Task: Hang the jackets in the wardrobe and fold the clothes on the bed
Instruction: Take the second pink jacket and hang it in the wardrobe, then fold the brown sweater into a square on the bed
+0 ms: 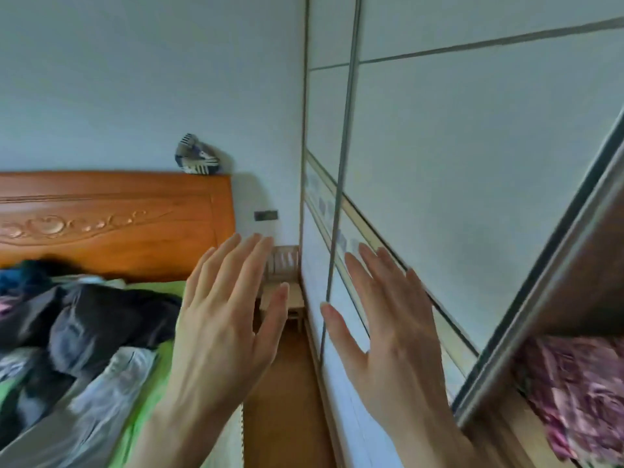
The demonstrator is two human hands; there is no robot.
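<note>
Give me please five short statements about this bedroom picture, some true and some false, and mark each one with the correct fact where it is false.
1. Both hands are open with straight fingers and hold nothing. True: left hand, right hand.
2. A pile of clothes lies on the green sheet of the bed. True.
3. The headboard is white metal. False: it is orange-brown wood with a carved pattern.
4. The left hand grips a jacket. False: it is raised in the air, with no garment in it.
5. A small striped object sits on top of the headboard. True.
</note>
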